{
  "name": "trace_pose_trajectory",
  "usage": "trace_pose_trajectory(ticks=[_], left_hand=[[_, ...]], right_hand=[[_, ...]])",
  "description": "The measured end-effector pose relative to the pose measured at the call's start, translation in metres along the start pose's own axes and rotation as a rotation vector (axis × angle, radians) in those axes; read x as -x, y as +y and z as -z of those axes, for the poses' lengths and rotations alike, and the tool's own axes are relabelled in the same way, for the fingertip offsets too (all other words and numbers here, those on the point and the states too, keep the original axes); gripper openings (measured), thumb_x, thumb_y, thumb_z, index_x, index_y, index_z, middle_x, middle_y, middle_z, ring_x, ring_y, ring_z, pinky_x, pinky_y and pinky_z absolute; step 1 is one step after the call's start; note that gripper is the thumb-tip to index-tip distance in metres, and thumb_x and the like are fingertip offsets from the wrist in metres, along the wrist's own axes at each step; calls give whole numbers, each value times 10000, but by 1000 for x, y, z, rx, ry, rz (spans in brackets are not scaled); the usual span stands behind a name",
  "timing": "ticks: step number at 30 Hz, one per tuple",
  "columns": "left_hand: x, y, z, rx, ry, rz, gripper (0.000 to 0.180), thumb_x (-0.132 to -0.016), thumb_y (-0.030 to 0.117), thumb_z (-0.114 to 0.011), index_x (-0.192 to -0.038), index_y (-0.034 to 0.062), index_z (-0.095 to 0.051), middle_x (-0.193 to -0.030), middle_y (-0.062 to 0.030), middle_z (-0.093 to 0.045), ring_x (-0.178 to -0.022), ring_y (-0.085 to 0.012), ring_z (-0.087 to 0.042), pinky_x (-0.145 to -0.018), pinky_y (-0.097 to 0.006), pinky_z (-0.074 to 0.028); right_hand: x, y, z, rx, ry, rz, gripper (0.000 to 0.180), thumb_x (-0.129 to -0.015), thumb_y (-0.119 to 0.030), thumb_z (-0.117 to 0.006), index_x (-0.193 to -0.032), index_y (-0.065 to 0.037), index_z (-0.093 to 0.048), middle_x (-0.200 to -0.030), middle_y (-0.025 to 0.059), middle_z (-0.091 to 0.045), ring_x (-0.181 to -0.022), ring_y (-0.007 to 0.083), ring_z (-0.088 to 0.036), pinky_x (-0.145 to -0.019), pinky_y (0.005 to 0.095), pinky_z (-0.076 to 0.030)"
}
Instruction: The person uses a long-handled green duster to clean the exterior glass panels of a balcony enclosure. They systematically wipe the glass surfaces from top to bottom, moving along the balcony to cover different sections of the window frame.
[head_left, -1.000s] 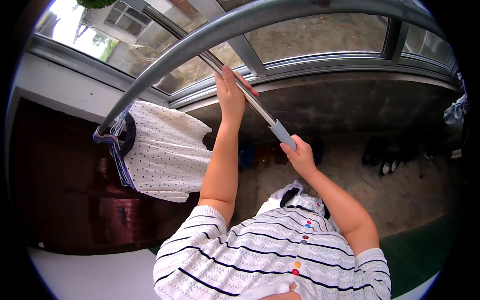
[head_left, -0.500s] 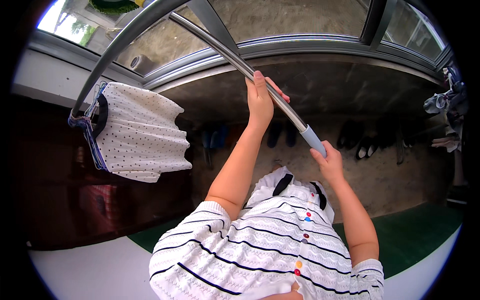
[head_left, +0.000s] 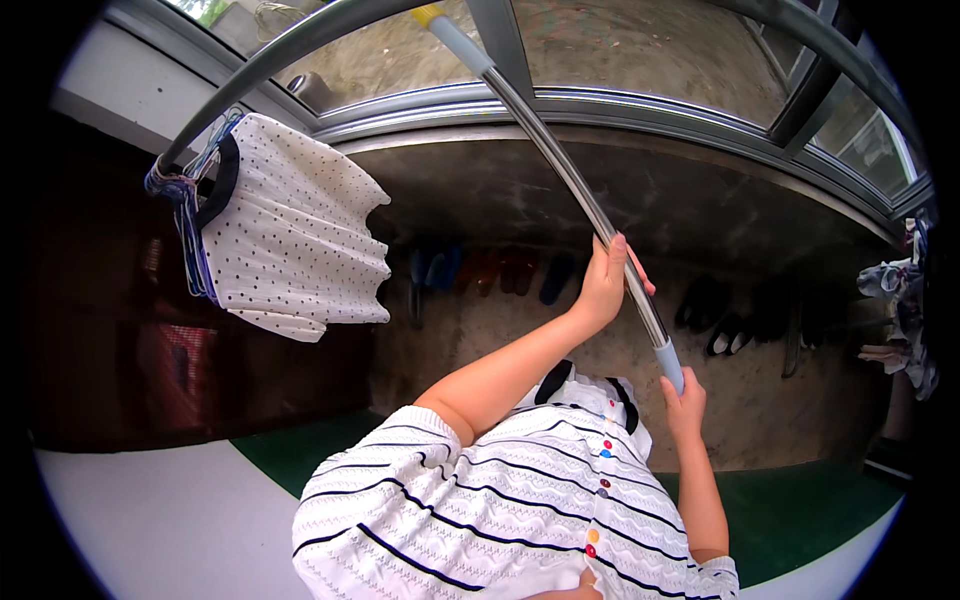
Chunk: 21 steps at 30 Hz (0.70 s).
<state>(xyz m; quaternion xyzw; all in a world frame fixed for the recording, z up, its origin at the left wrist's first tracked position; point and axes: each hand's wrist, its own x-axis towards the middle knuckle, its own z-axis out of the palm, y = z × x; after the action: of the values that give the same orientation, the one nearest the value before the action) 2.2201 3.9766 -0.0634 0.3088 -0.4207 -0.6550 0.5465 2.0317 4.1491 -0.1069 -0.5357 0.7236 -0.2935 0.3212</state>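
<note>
A long shiny metal pole point(head_left: 570, 175) slants from the upper middle down toward my right side. It has a light blue sleeve at each end and a yellow fitting at the far end, cut off by the rail and picture edge. My left hand point(head_left: 607, 287) is wrapped round the lower metal part, thumb on the near side and fingertips showing beyond it. Lower down, my right hand point(head_left: 685, 402) closes on the light blue end grip point(head_left: 669, 362). At the left, a white dotted garment point(head_left: 295, 225) hangs on a hanger beside several others point(head_left: 190, 235).
A curved grey rail point(head_left: 260, 65) crosses overhead. Behind it run the window frame point(head_left: 650, 105) and a low dark wall point(head_left: 480, 190). Several pairs of shoes point(head_left: 515, 270) line its foot. More laundry point(head_left: 895, 285) hangs at the far right. A dark glossy surface point(head_left: 110, 340) fills the left.
Both hands have moved right and nearer with the pole, which now stands steeper. The green, bristly-looking piece near its far end has left the view, and the whole scene has shifted slightly.
</note>
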Motion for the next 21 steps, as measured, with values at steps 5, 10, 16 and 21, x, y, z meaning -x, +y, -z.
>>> trace_pose_trajectory(ticks=[5,10,16,21], left_hand=[[34,-27,15,31,-37,306,479,-970,567,-262,-967,98,-362,-780,-70,-566,-728,-201,-665,-647,-306,-533],[29,-45,49,260,14,267,404,-987,521,-248,-1001,127,-338,-770,-94,-565,-704,-245,-650,-681,-374,-553],[-6,-19,127,303,210,121,429,-993,510,-244,-890,111,-362,-677,-104,-531,-630,-264,-626,-632,-444,-561],[-19,13,188,294,298,96,449,-995,510,-238,-817,115,-357,-657,-91,-509,-597,-244,-606,-609,-434,-558]], right_hand=[[36,26,-1,150,63,30,325,-806,-323,-693,-903,-31,-586,-706,169,-593,-654,339,-599,-596,384,-460],[24,2,-10,256,59,63,326,-791,-335,-708,-902,-49,-601,-726,165,-608,-670,347,-607,-603,398,-468],[-30,-67,-57,326,14,149,341,-785,-375,-705,-903,-67,-617,-742,149,-627,-680,341,-615,-603,407,-467],[-55,-108,-109,294,-36,176,347,-791,-392,-699,-896,-73,-612,-732,133,-631,-677,328,-618,-600,401,-465]])
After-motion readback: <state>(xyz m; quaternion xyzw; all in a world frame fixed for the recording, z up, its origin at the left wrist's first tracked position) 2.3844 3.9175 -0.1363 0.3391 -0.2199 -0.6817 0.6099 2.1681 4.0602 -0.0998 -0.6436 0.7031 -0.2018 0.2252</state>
